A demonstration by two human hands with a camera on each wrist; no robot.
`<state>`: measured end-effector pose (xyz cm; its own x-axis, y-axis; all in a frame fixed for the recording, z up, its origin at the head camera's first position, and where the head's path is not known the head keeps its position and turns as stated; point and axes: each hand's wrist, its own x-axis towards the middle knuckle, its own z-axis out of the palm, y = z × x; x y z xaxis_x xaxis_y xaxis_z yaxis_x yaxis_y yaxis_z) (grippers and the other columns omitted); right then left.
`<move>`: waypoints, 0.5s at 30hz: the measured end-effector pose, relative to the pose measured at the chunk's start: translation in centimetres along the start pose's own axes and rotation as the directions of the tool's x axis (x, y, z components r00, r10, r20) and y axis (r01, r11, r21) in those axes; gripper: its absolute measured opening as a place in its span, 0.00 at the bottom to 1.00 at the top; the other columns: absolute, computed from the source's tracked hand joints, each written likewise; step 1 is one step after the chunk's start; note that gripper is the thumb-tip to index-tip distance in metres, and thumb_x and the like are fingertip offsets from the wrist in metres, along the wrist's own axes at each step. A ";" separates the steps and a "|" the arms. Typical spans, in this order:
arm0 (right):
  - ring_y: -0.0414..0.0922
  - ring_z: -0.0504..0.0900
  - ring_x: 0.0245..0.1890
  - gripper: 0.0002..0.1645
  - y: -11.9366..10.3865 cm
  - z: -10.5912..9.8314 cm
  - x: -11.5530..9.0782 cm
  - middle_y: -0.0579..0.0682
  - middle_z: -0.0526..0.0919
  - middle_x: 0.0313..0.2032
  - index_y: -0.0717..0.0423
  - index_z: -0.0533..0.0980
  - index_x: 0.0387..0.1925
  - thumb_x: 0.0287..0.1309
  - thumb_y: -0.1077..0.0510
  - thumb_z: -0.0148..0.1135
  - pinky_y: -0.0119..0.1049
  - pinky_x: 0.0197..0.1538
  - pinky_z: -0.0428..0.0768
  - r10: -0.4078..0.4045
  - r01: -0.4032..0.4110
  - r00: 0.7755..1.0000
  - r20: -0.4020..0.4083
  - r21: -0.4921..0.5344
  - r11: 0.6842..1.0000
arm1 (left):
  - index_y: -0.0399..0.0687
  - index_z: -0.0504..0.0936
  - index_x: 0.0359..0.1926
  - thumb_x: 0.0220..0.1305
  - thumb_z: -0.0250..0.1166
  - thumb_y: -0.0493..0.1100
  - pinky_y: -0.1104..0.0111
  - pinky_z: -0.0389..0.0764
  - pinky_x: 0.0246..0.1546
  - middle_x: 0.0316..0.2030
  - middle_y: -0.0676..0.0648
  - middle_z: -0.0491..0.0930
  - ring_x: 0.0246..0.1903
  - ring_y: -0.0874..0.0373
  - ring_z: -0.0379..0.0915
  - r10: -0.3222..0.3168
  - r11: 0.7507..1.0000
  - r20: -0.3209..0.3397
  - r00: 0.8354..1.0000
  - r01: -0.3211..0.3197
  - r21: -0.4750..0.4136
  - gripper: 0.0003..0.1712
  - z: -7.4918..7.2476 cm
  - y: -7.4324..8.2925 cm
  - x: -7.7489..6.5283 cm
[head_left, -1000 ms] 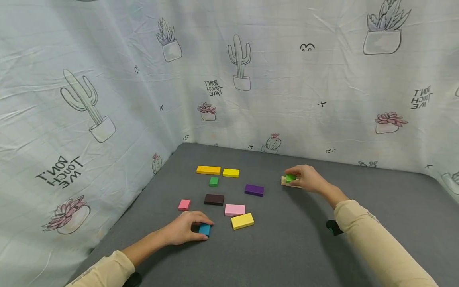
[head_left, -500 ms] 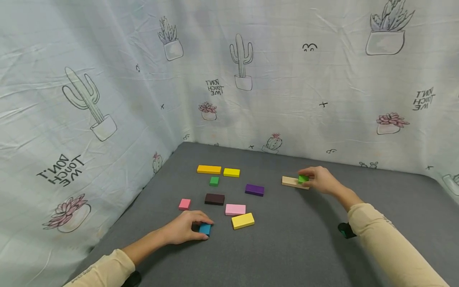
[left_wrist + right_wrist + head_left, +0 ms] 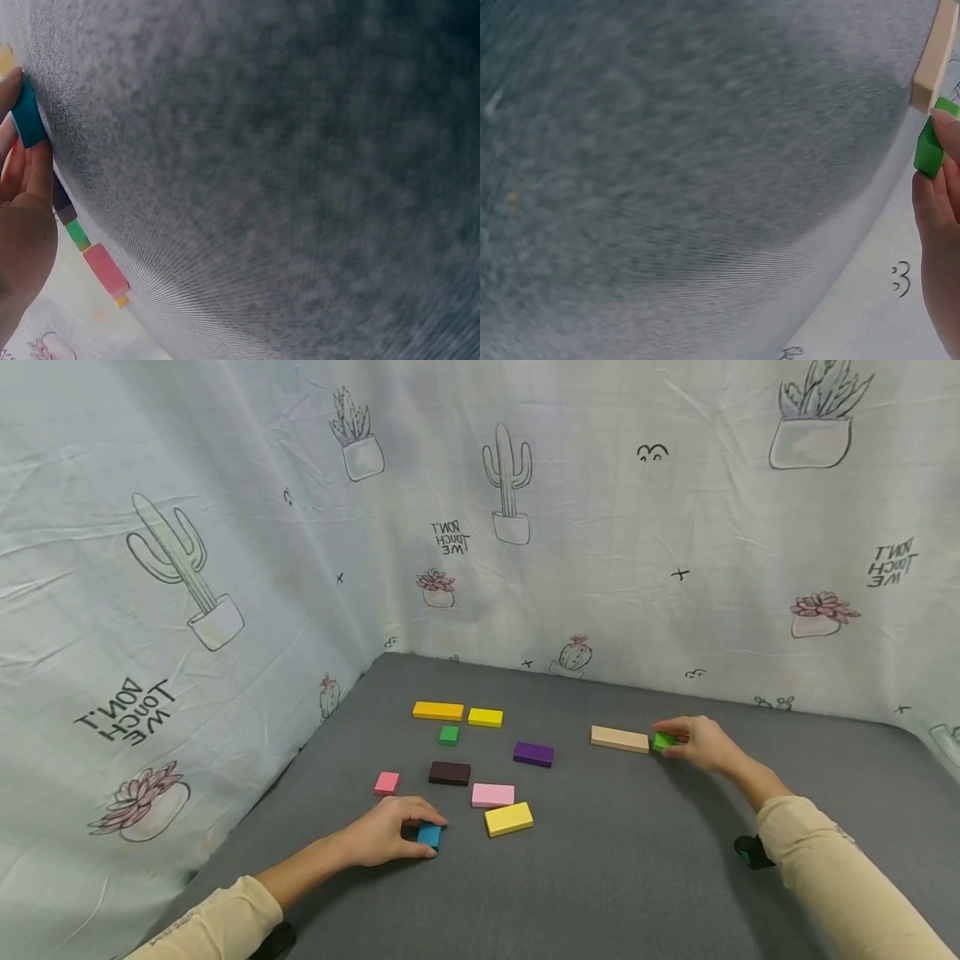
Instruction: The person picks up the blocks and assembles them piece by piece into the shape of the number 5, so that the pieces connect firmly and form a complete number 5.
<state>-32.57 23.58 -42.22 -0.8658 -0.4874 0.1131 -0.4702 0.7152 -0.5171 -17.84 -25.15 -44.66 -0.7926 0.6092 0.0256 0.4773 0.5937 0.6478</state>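
My left hand (image 3: 381, 832) pinches a blue block (image 3: 430, 836) between thumb and fingers at the near left of the grey table. In the left wrist view that blue block (image 3: 28, 116) shows at the fingertips. Over on the right, my right hand (image 3: 705, 744) pinches a bright green block (image 3: 663, 741) just beyond the right end of a long natural-wood block (image 3: 619, 739). The right wrist view shows the green block (image 3: 930, 146) between thumb and fingers, close to the end of the wooden block (image 3: 934, 60); whether they touch I cannot tell.
Between the hands lie orange (image 3: 438, 711), yellow (image 3: 486, 717), dark green (image 3: 448, 736), purple (image 3: 533, 754), dark brown (image 3: 449, 773), coral (image 3: 386, 783), pink (image 3: 492, 795) and larger yellow (image 3: 509, 819) blocks. A printed cloth (image 3: 600, 552) hangs behind the table.
My right hand has moved the green block rightward, from above the wooden block to past its right end. The wooden block is now fully visible. My left hand stays on the blue block.
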 end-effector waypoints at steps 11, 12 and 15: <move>0.66 0.76 0.46 0.26 0.8 0.6 -0.3 0.72 0.77 0.47 0.76 0.73 0.52 0.51 0.70 0.67 0.54 0.44 0.77 0.008 -0.008 1.000 0.014 0.021 1.000 | 0.48 0.82 0.52 0.58 0.70 0.50 0.67 0.76 0.48 0.46 0.55 0.78 0.44 0.63 0.72 0.005 1.000 -0.001 1.000 -0.005 -0.020 0.22 0.1 0.1 0.1; 0.66 0.76 0.46 0.25 0.9 0.6 -0.3 0.72 0.77 0.47 0.77 0.72 0.52 0.51 0.70 0.67 0.53 0.43 0.77 0.010 -0.010 1.000 0.018 0.022 1.000 | 0.48 0.82 0.52 0.58 0.70 0.50 0.67 0.76 0.48 0.45 0.55 0.78 0.44 0.63 0.72 0.004 1.000 -0.001 1.000 -0.004 -0.022 0.22 0.1 0.1 0.1; 0.65 0.77 0.46 0.25 1.2 0.8 -0.1 0.72 0.77 0.47 0.76 0.73 0.52 0.52 0.70 0.67 0.53 0.43 0.77 0.016 -0.017 0.999 0.033 0.021 1.000 | 0.48 0.82 0.52 0.58 0.70 0.50 0.67 0.75 0.48 0.45 0.56 0.78 0.43 0.63 0.72 -0.002 1.000 0.002 1.000 0.002 -0.029 0.22 0.1 0.2 0.1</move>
<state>-32.94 24.05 -43.55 -0.8672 -0.4920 0.0765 -0.4517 0.7129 -0.5364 -17.83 -24.93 -44.64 -0.7927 0.6092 0.0224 0.4643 0.5796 0.6697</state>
